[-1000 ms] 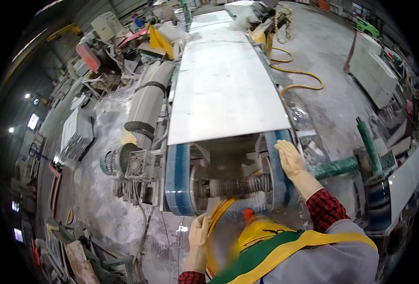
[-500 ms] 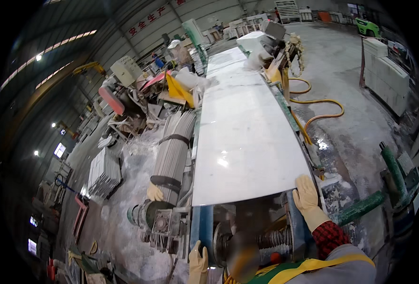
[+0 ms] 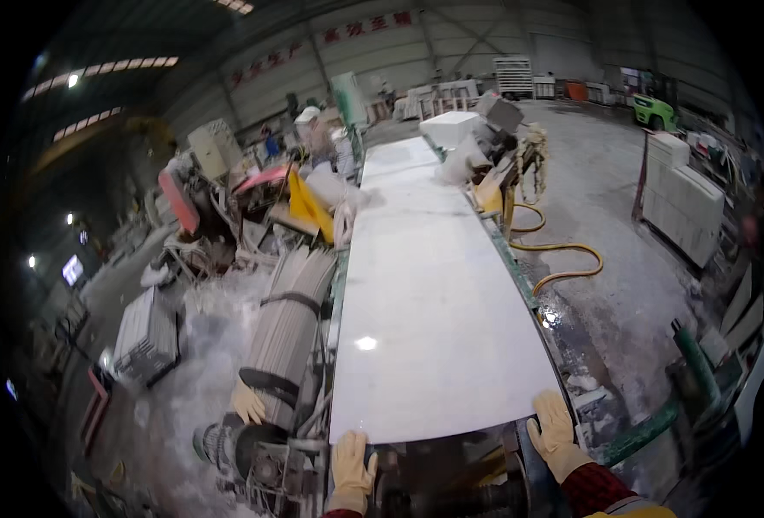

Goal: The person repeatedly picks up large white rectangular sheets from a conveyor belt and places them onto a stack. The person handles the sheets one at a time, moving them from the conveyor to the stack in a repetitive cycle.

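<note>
A long white polished slab (image 3: 434,337) lies flat on a machine bed and stretches away from me. My left hand (image 3: 353,473), in a cream rubber glove, rests at its near left corner with the fingers extended. At the near right corner my right hand (image 3: 556,436), gloved alike, has its fingers stretched forward along the edge. Neither hand grips anything that I can see. Under the near edge a dark gap shows blurred machine parts. Left of the bed, another cream glove (image 3: 248,402) lies by a strapped bundle of pale strips (image 3: 291,324); no arm shows with it.
A motor (image 3: 261,466) sits low beside my left hand. Green pipes (image 3: 641,436) stand at the right. A yellow hose (image 3: 572,250) curls over the wet floor. Stacked slabs (image 3: 146,337) stand at left, a pale block stack (image 3: 684,203) at right. A person (image 3: 313,129) is at the far left.
My left hand has moved forward and up to the slab's near left corner. The right hand stays by the right corner. The view has tilted upward, showing more of the far wall.
</note>
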`<action>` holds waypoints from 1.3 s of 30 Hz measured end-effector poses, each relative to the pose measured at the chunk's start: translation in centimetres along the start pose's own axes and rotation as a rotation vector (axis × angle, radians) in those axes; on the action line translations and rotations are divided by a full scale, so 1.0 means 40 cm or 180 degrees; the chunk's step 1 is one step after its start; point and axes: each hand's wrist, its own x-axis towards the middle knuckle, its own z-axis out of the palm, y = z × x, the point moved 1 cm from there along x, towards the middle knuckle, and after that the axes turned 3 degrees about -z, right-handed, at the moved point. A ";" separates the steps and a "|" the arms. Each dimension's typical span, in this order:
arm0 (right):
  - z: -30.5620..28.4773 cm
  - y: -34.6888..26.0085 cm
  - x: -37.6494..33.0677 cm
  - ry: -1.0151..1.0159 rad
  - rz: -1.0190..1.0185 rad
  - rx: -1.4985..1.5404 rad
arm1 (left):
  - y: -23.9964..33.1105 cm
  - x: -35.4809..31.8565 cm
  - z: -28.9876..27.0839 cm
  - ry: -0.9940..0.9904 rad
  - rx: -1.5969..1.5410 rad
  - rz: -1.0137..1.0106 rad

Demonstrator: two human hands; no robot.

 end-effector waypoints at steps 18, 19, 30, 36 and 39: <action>-0.026 -0.040 0.034 -0.0227 -0.0292 -0.0280 | -0.006 -0.032 -0.011 0.0663 0.0107 0.0210; -0.049 -0.034 0.041 -0.0262 -0.0366 -0.0201 | -0.005 -0.033 -0.010 0.0680 0.0078 0.0200; -0.040 0.002 0.035 -0.0038 -0.0728 0.0116 | -0.001 -0.055 -0.021 0.0718 -0.0109 0.0178; -0.057 -0.007 0.029 -0.0106 -0.0673 0.0126 | -0.003 -0.057 -0.009 0.0745 0.0051 0.0177; -0.063 -0.006 0.029 -0.0137 -0.0704 0.0101 | -0.007 -0.059 -0.007 0.0800 0.0006 0.0207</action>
